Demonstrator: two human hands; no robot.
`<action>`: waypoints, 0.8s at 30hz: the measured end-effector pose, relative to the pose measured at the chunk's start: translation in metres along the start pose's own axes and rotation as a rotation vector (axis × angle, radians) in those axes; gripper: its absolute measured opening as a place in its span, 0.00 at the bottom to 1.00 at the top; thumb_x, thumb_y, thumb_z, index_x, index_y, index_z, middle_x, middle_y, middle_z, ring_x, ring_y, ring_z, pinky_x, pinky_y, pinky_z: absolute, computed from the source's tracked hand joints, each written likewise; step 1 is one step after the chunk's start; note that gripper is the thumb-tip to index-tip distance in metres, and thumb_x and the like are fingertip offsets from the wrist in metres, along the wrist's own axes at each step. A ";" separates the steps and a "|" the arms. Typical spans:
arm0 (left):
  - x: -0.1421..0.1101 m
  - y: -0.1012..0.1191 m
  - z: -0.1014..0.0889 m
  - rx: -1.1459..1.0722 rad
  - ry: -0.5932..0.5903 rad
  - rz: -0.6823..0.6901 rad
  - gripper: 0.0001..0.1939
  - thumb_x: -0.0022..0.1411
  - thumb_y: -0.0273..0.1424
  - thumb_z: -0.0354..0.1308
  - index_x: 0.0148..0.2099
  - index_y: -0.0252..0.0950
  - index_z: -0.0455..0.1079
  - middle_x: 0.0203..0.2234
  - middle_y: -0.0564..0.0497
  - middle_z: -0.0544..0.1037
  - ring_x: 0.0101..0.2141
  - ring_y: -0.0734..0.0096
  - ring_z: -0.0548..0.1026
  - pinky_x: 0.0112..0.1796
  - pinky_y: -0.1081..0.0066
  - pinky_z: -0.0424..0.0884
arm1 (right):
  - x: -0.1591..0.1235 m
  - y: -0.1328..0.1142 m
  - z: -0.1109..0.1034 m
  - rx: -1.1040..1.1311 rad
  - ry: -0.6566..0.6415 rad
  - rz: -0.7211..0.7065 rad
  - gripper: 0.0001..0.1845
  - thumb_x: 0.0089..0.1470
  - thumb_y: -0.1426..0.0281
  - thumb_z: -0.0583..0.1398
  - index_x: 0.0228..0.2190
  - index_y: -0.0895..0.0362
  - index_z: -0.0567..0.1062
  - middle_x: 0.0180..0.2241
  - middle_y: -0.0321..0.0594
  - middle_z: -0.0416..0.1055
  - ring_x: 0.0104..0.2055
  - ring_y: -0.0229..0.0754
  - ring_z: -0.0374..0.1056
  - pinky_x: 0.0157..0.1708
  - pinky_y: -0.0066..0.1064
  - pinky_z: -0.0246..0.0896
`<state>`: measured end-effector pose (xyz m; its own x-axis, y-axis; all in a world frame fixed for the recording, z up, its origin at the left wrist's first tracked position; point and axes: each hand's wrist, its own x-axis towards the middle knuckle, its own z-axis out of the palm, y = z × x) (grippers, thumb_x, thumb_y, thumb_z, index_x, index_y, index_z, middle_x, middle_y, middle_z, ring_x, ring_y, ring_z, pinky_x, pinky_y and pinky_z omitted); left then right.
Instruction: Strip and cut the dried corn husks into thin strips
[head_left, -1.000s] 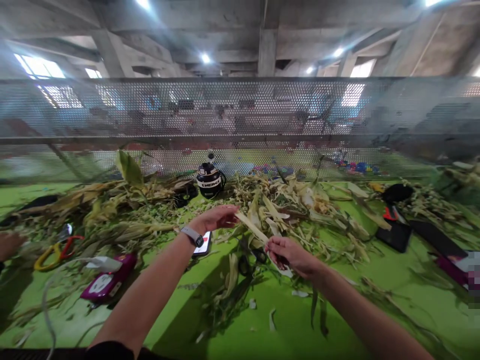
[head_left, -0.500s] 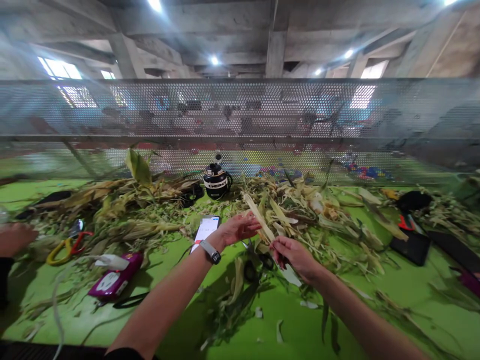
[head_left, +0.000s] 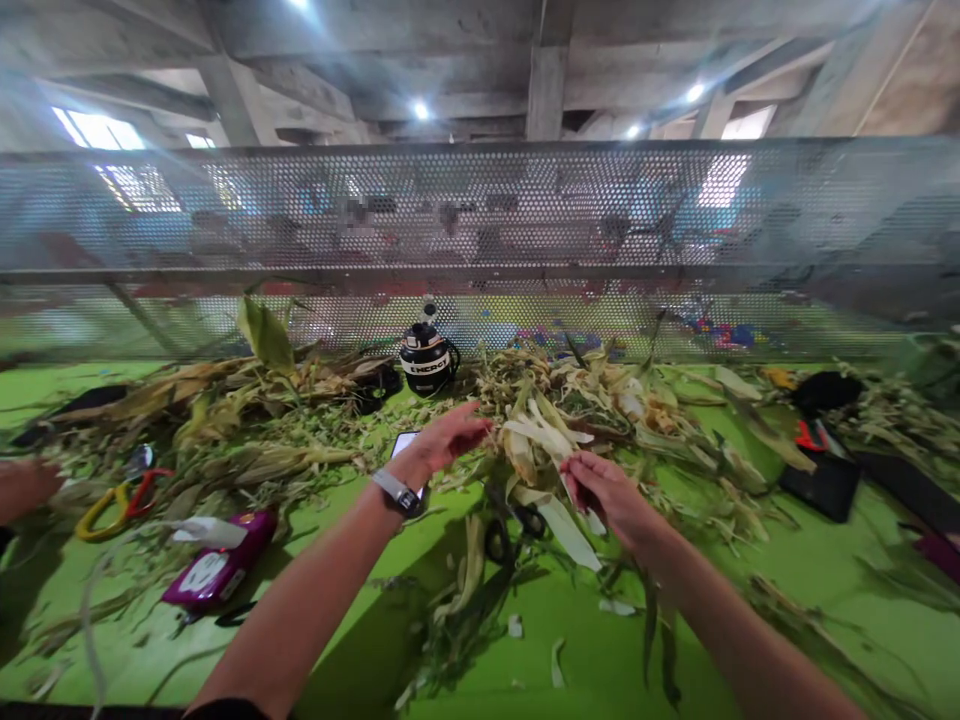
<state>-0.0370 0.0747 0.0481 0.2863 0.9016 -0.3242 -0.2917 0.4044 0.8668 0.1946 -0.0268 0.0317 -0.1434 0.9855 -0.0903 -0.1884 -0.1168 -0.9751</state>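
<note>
Pale strips of corn husk [head_left: 553, 440] stick out from the pinched fingers of my right hand [head_left: 604, 490], over the middle of the green table. My left hand [head_left: 450, 440], with a grey-strapped watch at the wrist, hovers to the left of them with its fingers apart and nothing in it. Partly hidden under my left wrist is a phone [head_left: 405, 443]. Dark-handled scissors [head_left: 499, 538] lie among husk scraps just below the hands. A broad whitish husk piece [head_left: 566, 530] hangs or lies below my right hand; which one I cannot tell.
Heaps of dry husks [head_left: 262, 455] spread along the back, around a black jug [head_left: 427, 360] marked ENERGY. On the left are yellow-red scissors [head_left: 120, 500], a purple tissue pack [head_left: 221, 570] and another person's hand [head_left: 26, 490]. A perforated metal screen [head_left: 480, 210] stands behind.
My left hand has moved left, away from the husk. The strips at my right hand now fan out sideways. The whole view has shifted slightly.
</note>
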 end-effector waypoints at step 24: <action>-0.037 -0.020 0.070 1.685 -0.237 0.726 0.14 0.60 0.38 0.52 0.36 0.37 0.76 0.32 0.45 0.78 0.33 0.66 0.74 0.35 0.70 0.66 | -0.003 -0.036 -0.015 0.114 0.198 -0.158 0.19 0.37 0.57 0.67 0.26 0.58 0.72 0.17 0.29 0.63 0.16 0.28 0.54 0.16 0.21 0.48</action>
<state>0.0217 0.0224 0.0692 0.6857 0.7092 0.1637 0.6644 -0.7018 0.2569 0.2159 -0.0234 0.0642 0.0866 0.9962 0.0124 -0.3031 0.0382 -0.9522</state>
